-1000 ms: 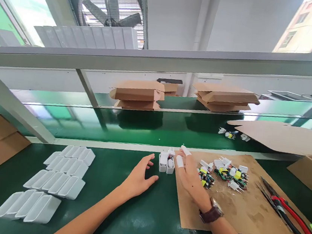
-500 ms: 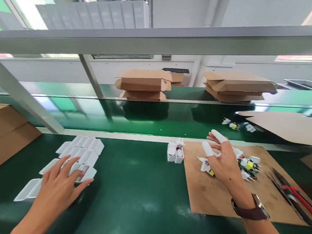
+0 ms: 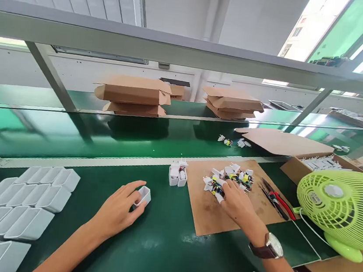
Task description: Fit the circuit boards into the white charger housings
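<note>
My left hand [image 3: 119, 210] holds a small white plastic housing [image 3: 143, 196] between thumb and fingers, just above the green bench. My right hand [image 3: 237, 204], with white finger covers on thumb and index finger, reaches into a pile of small circuit boards [image 3: 238, 174] with white plug parts and yellow components. Its thumb and finger close around a board at the pile's near left edge; the other fingers are partly hidden. Brown paper [image 3: 199, 217] lies under the pile. Two filled white housings [image 3: 177, 174] stand upright between my hands.
Rows of white housings [image 3: 33, 195] lie at the left. Pliers with red and black handles [image 3: 281, 203] rest right of the pile. A green fan [image 3: 341, 204] and an open carton [image 3: 296, 170] stand at the right. Brown cartons [image 3: 133, 95] sit on the far shelf.
My left hand has moved right from the rows, now carrying one white housing. My right hand has lowered onto the pile and closed on a board. The view has turned right, showing the fan.
</note>
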`<state>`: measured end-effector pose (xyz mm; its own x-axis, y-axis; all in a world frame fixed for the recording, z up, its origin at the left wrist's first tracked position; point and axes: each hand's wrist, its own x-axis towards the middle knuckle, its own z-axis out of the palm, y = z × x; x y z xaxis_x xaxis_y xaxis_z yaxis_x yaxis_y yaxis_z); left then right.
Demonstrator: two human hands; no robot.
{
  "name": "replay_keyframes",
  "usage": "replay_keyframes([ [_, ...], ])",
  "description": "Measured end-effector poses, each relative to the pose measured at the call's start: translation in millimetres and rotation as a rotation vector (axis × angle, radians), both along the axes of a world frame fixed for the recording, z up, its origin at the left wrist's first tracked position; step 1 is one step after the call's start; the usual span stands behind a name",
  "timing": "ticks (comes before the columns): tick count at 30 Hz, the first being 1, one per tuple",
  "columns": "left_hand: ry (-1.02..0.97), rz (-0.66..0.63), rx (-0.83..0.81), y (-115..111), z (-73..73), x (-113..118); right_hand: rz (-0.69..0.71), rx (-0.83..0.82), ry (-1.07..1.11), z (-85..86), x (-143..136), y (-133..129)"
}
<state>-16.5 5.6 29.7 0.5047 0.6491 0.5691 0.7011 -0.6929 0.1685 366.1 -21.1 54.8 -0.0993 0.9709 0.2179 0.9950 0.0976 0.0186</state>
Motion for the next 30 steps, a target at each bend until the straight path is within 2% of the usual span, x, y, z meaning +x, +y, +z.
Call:
replay_keyframes([
  [2,-0.065,-0.021,-0.044,1.5,-7.7,6.2,0.057,0.030,0.104,3.2,-1.1,-7.6],
  [5,-0.158,-0.010,-0.133,-2.7,-16.8,6.7,0.237,0.018,0.398,16.3,-9.2,-17.9],
  [7,-0.194,0.006,-0.167,-5.8,-20.2,4.3,0.351,-0.111,0.602,23.3,-23.2,-18.9],
  [9,-0.226,0.016,-0.170,-7.1,-21.6,1.7,0.452,-0.272,0.700,25.0,-44.5,-12.8],
  [11,-0.253,0.021,-0.162,-7.3,-22.2,-0.9,0.575,-0.360,0.647,22.3,-70.4,-1.6],
  [13,-0.268,0.029,-0.146,-7.7,-23.2,-3.3,0.652,-0.345,0.458,18.8,-97.0,9.6],
  [14,-0.270,0.030,-0.133,-8.3,-24.1,-4.4,0.643,-0.321,0.334,17.8,-109.3,13.6],
  [18,-0.272,0.044,-0.140,-12.7,-29.5,-6.2,0.451,-0.330,-0.090,17.7,-144.0,15.0],
  [20,-0.286,0.049,-0.211,-14.8,-31.9,-5.1,0.469,-0.359,-0.180,15.7,-150.3,12.6],
  [22,-0.304,0.043,-0.302,-16.4,-33.6,-3.7,0.546,-0.344,-0.162,10.2,-149.2,13.0],
  [30,-0.336,0.010,-0.534,-18.0,-35.3,-6.2,0.727,-0.232,0.303,-17.8,-113.7,21.4],
])
